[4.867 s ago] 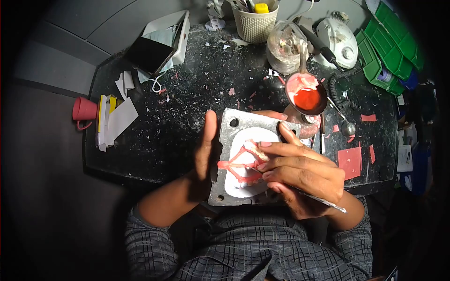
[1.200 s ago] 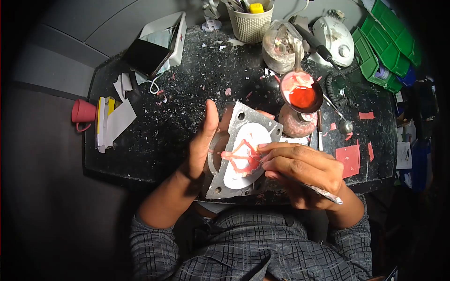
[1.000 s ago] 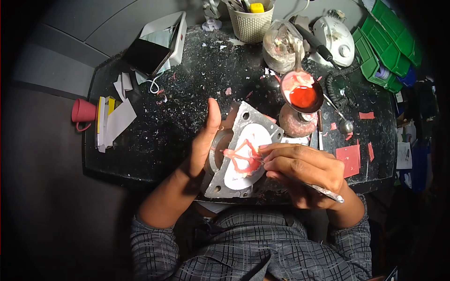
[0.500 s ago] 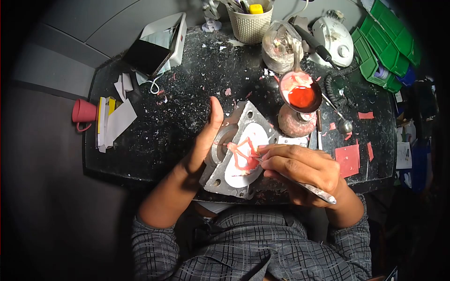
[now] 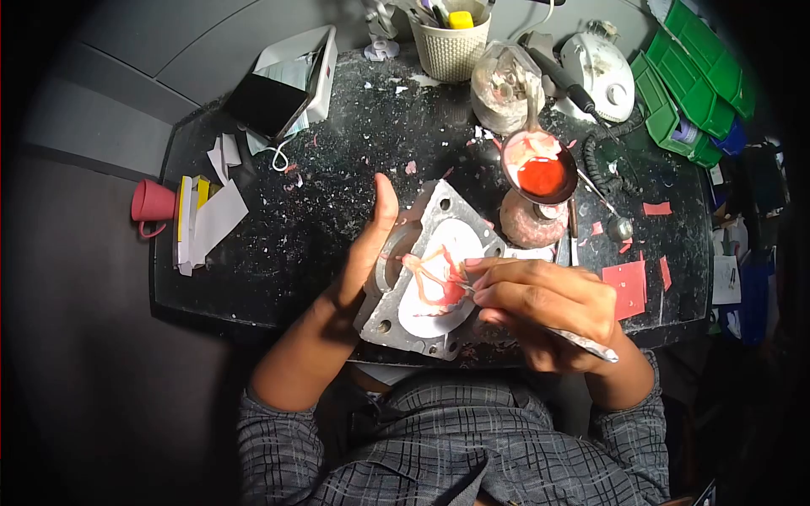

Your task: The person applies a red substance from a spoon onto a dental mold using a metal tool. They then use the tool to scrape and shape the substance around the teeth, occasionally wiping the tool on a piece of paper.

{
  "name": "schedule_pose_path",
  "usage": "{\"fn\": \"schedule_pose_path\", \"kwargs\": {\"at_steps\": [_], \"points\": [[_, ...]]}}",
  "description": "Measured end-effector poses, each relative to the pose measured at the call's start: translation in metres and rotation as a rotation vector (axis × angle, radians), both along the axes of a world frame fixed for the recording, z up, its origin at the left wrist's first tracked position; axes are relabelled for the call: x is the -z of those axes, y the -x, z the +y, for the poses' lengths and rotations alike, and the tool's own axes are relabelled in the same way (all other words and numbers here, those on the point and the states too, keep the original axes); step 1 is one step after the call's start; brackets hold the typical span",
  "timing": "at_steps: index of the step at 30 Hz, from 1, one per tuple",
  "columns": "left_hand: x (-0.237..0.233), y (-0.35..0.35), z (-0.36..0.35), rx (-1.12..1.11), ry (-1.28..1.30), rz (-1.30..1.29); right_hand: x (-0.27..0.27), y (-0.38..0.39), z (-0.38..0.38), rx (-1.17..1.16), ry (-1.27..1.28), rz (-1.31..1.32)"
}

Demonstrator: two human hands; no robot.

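A grey metal flask stands tilted near the desk's front edge, its white plaster face marked with red and pink wax. My left hand is against the flask's left side, thumb raised; its other fingers are hidden behind the flask. In my right hand is a slim metal tool, its tip at the wax on the plaster. Just beyond, a ladle of melted red wax rests over a round pinkish burner.
A pink wax sheet lies at the right, past a metal spoon-like tool. Farther back are a pen basket, a bagged jar, a white device and green bins. At left are a red mug and boxes.
The flask and my left hand have shifted slightly left. My right hand has moved a little right and down, with the tool still in it.
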State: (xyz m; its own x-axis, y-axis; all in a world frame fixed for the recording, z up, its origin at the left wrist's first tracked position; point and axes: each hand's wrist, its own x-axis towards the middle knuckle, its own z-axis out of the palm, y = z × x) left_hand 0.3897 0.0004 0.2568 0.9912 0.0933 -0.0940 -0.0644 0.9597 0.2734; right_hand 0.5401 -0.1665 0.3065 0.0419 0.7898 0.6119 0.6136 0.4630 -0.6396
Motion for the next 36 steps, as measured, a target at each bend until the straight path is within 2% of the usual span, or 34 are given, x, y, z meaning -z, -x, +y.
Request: {"fn": "schedule_pose_path", "kwargs": {"at_steps": [5, 8, 10, 14, 16, 18, 20, 21, 23, 24, 27, 28, 30, 31, 34, 36], "points": [[0.001, -0.001, 0.002, 0.051, 0.017, -0.059, 0.001, 0.002, 0.000, -0.008, 0.015, -0.007], [-0.001, -0.001, 0.003, 0.004, -0.020, 0.029, -0.002, 0.002, 0.000, -0.023, 0.061, 0.001], [0.006, -0.003, 0.005, 0.070, 0.064, -0.089, -0.002, 0.001, 0.000, -0.004, 0.033, -0.039], [0.007, -0.001, 0.002, 0.006, -0.016, -0.036, -0.007, -0.001, -0.004, 0.041, -0.024, -0.011], [0.003, 0.000, 0.002, -0.075, -0.025, 0.148, -0.010, -0.006, -0.009, 0.086, -0.150, 0.099], [-0.007, 0.000, 0.000, -0.066, -0.060, 0.138, -0.018, -0.006, -0.016, 0.186, -0.142, 0.103], [-0.015, 0.001, -0.004, -0.051, -0.094, 0.126, -0.013, 0.001, -0.011, 0.225, -0.248, 0.280], [-0.017, 0.003, -0.005, -0.095, -0.127, 0.117, -0.011, 0.001, -0.011, 0.227, -0.248, 0.279], [-0.019, 0.004, -0.005, -0.133, -0.256, 0.094, -0.007, -0.001, -0.012, 0.104, -0.139, 0.262], [-0.019, 0.004, -0.005, -0.132, -0.255, 0.095, -0.009, -0.010, -0.012, 0.043, -0.094, 0.118], [-0.017, 0.004, -0.006, -0.160, -0.142, 0.033, -0.006, -0.002, -0.010, 0.119, -0.060, -0.066], [-0.016, 0.004, -0.006, -0.141, -0.187, 0.022, -0.009, -0.003, -0.007, 0.090, -0.073, -0.162], [-0.016, 0.005, -0.005, -0.122, -0.233, 0.010, 0.000, 0.003, 0.001, 0.034, -0.132, -0.110], [-0.016, 0.005, -0.007, -0.104, -0.213, 0.012, -0.004, 0.001, 0.001, 0.007, -0.056, -0.212], [-0.017, 0.003, -0.009, -0.081, -0.265, 0.043, -0.005, 0.003, 0.000, 0.101, -0.004, -0.316], [-0.015, 0.003, -0.010, -0.109, -0.230, 0.144, 0.001, 0.001, -0.002, 0.191, -0.112, -0.248]]}}
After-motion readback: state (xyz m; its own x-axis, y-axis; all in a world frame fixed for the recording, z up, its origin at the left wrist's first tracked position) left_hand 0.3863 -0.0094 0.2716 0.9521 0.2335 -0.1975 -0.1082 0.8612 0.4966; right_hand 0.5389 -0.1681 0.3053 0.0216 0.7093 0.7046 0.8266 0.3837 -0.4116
